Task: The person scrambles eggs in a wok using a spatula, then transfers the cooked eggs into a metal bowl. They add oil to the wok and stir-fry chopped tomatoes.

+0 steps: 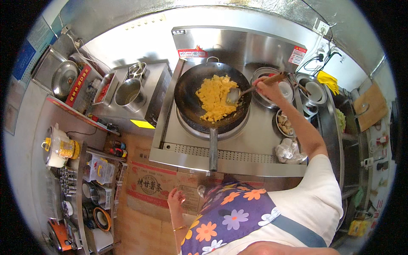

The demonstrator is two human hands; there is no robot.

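Observation:
My right hand (267, 89) grips the wooden handle of a metal wok spatula (233, 95). The spatula's head rests in yellow scrambled eggs (216, 98) spread over the middle of a black wok (188, 86). The wok sits on the round burner of a stainless-steel stove (188, 143), its long handle pointing toward me. My left hand (176, 197) hangs below the stove's front edge, left of my flowered apron (229, 210). Its fingers are loosely curled and apart, with nothing visible in them.
Right of the wok stand a metal basin (258, 96), a bowl of pale pieces (285, 123) and a crumpled white plastic bag (288, 151). Yellow rubber gloves (328, 82) hang farther right. To the left are a steel pot (130, 95) and a crowded shelf (82, 178). Flattened cardboard (149, 188) covers the floor.

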